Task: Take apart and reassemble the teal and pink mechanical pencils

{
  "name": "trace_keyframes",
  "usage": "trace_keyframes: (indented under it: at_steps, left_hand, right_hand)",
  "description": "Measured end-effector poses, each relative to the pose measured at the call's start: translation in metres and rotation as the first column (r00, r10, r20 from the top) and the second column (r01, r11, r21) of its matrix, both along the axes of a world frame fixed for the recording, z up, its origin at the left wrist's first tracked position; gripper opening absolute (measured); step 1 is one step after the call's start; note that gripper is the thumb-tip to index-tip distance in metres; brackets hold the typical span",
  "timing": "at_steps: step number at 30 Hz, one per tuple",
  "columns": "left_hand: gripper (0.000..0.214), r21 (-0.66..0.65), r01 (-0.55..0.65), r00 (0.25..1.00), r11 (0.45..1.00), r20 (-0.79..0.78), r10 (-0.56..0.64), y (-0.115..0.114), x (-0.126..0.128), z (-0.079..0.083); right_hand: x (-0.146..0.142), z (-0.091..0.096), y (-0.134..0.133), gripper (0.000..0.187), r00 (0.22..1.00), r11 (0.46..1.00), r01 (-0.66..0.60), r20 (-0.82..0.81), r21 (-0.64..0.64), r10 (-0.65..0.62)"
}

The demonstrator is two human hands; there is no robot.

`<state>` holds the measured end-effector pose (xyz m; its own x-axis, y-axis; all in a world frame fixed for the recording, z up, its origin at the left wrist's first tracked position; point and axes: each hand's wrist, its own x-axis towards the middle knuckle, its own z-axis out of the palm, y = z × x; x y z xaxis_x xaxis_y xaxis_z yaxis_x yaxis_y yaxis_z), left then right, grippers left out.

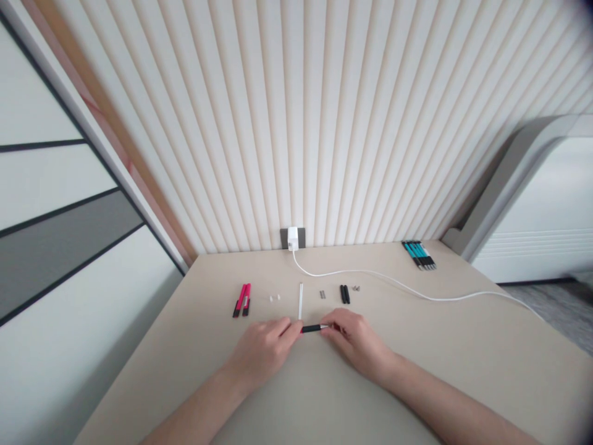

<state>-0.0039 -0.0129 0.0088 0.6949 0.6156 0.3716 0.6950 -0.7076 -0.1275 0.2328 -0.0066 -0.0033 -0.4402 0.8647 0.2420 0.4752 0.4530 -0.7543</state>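
Observation:
Between my hands lies a ballpoint pen (311,329), held level, with a black grip, a silver tip and a bit of pink at its left end. My left hand (269,346) is closed round the pink barrel, most of which its fingers hide. The fingers of my right hand (354,337) pinch the silver tip. Just beyond, thin white refills (301,300) stand in line with small springs (323,295), two black grips (345,294) and tiny metal tips (356,288). Further left are two pink pen barrels (243,299) with black ends and small whitish pieces (275,298).
Several finished-looking teal and black pens (419,254) lie at the table's back right. A white charger (293,238) sits in the wall socket, and its cable (393,281) runs across the tabletop to the right edge. A ribbed wall panel (296,123) borders the back.

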Motion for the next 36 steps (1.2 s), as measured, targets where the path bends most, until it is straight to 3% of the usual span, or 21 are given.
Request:
trace_keyframes:
  at_steps: [3, 8, 14, 20, 25, 29, 32, 36]
  left_hand:
    - [0.021, 0.022, 0.013, 1.000, 1.000, 0.008, -0.013, 0.000, 0.001, -0.001]
    - [0.020, 0.030, 0.019, 1.000, 0.999, 0.013, -0.019, -0.002, 0.003, 0.001]
    - [0.021, -0.006, -0.011, 1.000, 1.000, -0.001, 0.011, -0.002, 0.004, 0.001]
    - [0.022, -0.027, -0.029, 0.999, 0.999, 0.029, 0.030, -0.002, 0.004, 0.000]
    - [0.020, -0.092, -0.085, 0.996, 0.992, 0.010, 0.086, -0.002, 0.004, 0.002]
    - [0.019, -0.102, -0.084, 0.996, 0.991, 0.030, 0.088, -0.003, 0.003, 0.001]
    - [0.021, -0.113, -0.072, 0.996, 0.991, 0.035, 0.076, -0.003, 0.003, 0.000]
    - [0.021, -0.129, -0.065, 0.997, 0.990, 0.026, 0.069, -0.003, 0.004, 0.000]
  right_hand:
    - [-0.001, -0.001, 0.000, 0.022, 0.999, 1.000, 0.010, -0.038, -0.030, -0.011]
    - [-0.002, 0.000, 0.000, 0.040, 1.000, 0.997, -0.025, -0.001, -0.071, 0.025]
    - [-0.004, -0.002, -0.001, 0.016, 0.997, 0.995, 0.060, -0.044, -0.076, -0.063]
    - [-0.004, -0.005, 0.002, 0.025, 0.985, 0.997, 0.047, -0.160, -0.063, -0.057]
    - [-0.002, -0.003, 0.004, 0.023, 0.980, 0.994, 0.107, -0.168, -0.012, -0.108]
    - [0.017, 0.008, 0.017, 0.027, 0.979, 0.981, 0.163, -0.141, 0.106, -0.147]
    - [0.046, 0.016, 0.037, 0.030, 0.963, 0.931, 0.270, -0.084, 0.245, -0.257]
    - [0.084, 0.012, 0.059, 0.028, 0.912, 0.906, 0.322, 0.166, 0.275, -0.375]
